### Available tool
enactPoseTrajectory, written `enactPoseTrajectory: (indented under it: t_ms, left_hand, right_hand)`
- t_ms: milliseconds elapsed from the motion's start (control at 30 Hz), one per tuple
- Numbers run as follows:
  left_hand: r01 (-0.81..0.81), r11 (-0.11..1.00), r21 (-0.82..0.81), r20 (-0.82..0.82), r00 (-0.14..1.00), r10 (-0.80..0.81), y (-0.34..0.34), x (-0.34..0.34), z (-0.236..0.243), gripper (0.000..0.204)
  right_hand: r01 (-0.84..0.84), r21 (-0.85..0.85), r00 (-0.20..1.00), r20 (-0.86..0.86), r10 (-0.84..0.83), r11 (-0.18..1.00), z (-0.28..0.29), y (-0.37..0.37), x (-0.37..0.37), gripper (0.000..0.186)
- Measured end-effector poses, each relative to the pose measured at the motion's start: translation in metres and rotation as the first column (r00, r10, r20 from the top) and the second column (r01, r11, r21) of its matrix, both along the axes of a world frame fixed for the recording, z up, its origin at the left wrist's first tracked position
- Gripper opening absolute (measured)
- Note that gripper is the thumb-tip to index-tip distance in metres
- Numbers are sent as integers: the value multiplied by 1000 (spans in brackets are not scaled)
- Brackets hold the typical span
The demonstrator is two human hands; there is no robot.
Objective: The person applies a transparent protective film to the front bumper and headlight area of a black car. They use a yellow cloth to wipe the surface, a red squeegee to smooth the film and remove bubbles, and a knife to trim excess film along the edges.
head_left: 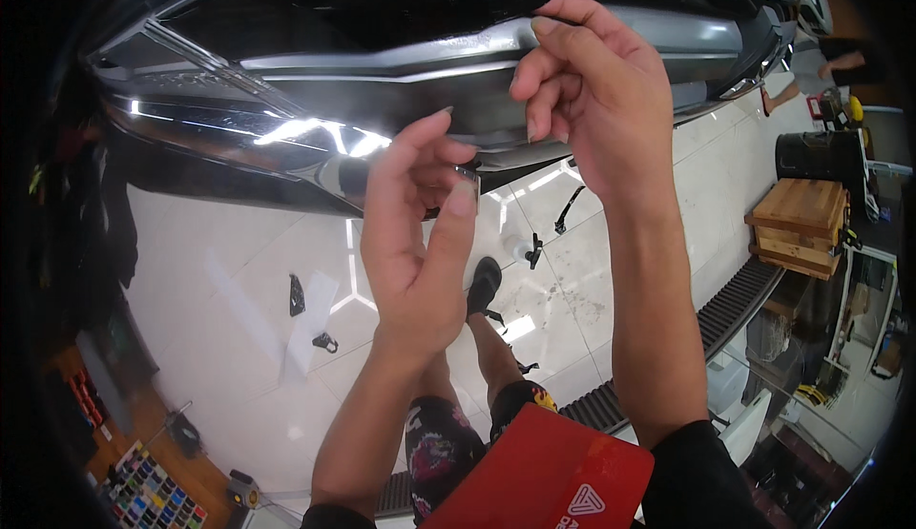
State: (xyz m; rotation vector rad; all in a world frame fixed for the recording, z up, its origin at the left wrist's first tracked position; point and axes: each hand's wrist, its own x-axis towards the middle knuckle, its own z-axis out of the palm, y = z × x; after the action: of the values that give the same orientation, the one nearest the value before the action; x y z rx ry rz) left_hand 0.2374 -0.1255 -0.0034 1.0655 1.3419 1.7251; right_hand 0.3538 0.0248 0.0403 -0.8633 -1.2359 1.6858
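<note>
The head view looks down over a glossy black car body [315, 138] that fills the far part of the scene, with a long grey trim strip [382, 62] running left to right across it and ceiling lights mirrored in the paint.

The left hand [415, 233] is raised in the middle, palm turned toward the person. Its grip is together: thumb and forefinger pinch a small, thin edge just at the lower rim of the panel, near where the black paint ends. What exactly is pinched is too small to tell.

The right hand [592, 90] is farther and to the right, fingers curled down over the grey trim strip. Its grip is closed with the fingertips [534, 62] pressing on the strip's edge; whether it holds a film or only the trim I cannot tell.

Below the hands lies a white tiled floor [229, 271] with a few small dark scraps [297, 293] on it at the left. The person's black shoe [484, 284] and patterned shorts [441, 443] show between the forearms. A red squeegee card [539, 477] sits at the near edge. To the right stands a wooden crate [800, 224], beside a dark floor grate [725, 305] running diagonally. Colour sample swatches [148, 496] lie at the near left.
</note>
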Motion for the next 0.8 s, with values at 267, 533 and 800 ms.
enactPoseTrajectory:
  t_ms: [267, 533, 800]
  left_hand:
    - [61, 998, 8, -32, 998, -60, -11, -12, -13, 50]
    - [89, 996, -4, 57, 994, -88, -19, -14, -10, 52]
    - [79, 996, 28, 42, 996, -80, -12, -15, 2, 55]
  right_hand:
    - [-93, 22, 994, 57, 91, 995, 4, 3, 8, 21]
    - [-49, 114, 962, 272, 17, 992, 6, 9, 14, 20]
    - [-54, 128, 928, 373, 2, 990, 15, 8, 9, 20]
